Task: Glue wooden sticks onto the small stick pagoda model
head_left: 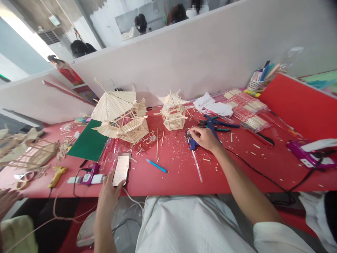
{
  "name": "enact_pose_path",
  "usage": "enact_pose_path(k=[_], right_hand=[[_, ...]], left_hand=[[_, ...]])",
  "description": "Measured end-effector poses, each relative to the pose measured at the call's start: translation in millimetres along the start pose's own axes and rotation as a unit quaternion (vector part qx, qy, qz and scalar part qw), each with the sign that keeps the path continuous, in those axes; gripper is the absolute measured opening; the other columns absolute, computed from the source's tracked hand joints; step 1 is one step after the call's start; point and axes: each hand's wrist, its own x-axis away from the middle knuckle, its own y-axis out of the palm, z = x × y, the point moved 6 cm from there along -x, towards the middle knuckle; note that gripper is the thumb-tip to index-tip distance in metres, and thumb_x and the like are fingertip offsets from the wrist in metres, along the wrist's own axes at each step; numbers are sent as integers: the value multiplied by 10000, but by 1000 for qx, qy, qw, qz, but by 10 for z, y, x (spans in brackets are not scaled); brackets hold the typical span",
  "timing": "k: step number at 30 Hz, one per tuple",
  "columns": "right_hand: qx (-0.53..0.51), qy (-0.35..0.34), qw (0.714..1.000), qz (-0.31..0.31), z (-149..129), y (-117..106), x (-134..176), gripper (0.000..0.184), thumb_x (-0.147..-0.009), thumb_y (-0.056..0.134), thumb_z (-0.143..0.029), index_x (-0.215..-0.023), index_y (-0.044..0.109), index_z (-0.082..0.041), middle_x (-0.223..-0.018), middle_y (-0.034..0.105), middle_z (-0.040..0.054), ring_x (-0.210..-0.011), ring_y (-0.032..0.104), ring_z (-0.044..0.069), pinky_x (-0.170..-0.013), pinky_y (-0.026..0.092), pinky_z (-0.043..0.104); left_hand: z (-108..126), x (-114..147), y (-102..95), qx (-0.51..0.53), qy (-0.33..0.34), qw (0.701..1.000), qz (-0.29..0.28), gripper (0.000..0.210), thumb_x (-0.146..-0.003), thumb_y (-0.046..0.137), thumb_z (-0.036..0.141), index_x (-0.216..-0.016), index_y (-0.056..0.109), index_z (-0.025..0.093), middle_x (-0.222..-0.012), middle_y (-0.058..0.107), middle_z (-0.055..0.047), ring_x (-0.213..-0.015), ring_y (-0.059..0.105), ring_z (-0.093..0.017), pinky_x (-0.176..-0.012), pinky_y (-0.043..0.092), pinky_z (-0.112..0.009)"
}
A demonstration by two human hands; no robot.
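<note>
My left hand point(109, 186) grips a phone point(121, 172) at the table's front edge, thumb on its right side and fingers on its left. Its screen is lit, but I cannot read it. My right hand point(204, 137) is closed, fingertips pinched together over a blue glue gun point(192, 143); whatever they hold is too small to make out. From the glue gun a clear glue stick point(197, 166) points towards me. Behind stand a small stick pavilion model point(173, 110) and a larger one point(122, 116) to its left, both with pointed roofs.
Blue-handled pliers point(212, 124) lie beyond my right hand, with packs of wooden sticks point(247, 105) behind. A blue pen point(156, 166), a green board point(88, 140), a yellow glue gun point(57, 176) and a purple power socket point(91, 174) lie leftward. Another person's hand point(7, 202) is far left.
</note>
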Motion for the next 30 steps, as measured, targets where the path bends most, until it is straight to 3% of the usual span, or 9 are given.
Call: enact_pose_path(k=[4, 6, 10, 16, 30], right_hand=[[1, -1, 1000, -1, -2, -2, -2, 254, -968, 529, -368, -937, 734, -222, -796, 776, 57, -661, 692, 222, -639, 471, 311], [4, -4, 1000, -1, -2, -3, -2, 260, -969, 528, -364, -947, 738, -214, -784, 770, 58, -659, 691, 220, -634, 469, 309], [11, -11, 1000, 4, 2, -4, 1, 253, -968, 534, -353, -959, 742, -210, -813, 779, 61, -665, 693, 218, -646, 472, 310], [11, -16, 1000, 3, 17, 9, 2, 246, -970, 536, -345, -953, 743, -213, -879, 797, 66, -676, 705, 225, -663, 482, 320], [6, -16, 1000, 5, 4, -8, 1, 238, -973, 536, -343, -944, 733, -214, -857, 792, 60, -643, 684, 207, -646, 470, 309]], left_hand=[[-37, 90, -52, 25, 51, 998, 20, 499, -948, 473, 342, -1436, 508, 239, -1375, 593, -148, -1283, 590, -317, -1012, 536, -474], [-83, 156, -58, 25, 86, 996, 10, 515, -896, 476, 229, -1404, 559, 248, -1418, 570, -132, -1324, 570, -302, -1049, 525, -444], [-192, 281, -78, 5, 93, 995, 27, 569, -813, 437, 102, -1317, 647, 262, -1501, 518, -77, -1363, 556, -267, -1069, 520, -370], [-149, 319, -69, -9, 116, 992, 42, 495, -872, 414, 105, -1245, 689, 280, -1498, 522, -37, -1307, 600, -206, -1079, 512, -297], [-110, 242, -42, -47, 127, 990, 32, 486, -925, 457, 175, -1373, 612, 279, -1467, 520, -107, -1258, 611, -262, -988, 568, -379]])
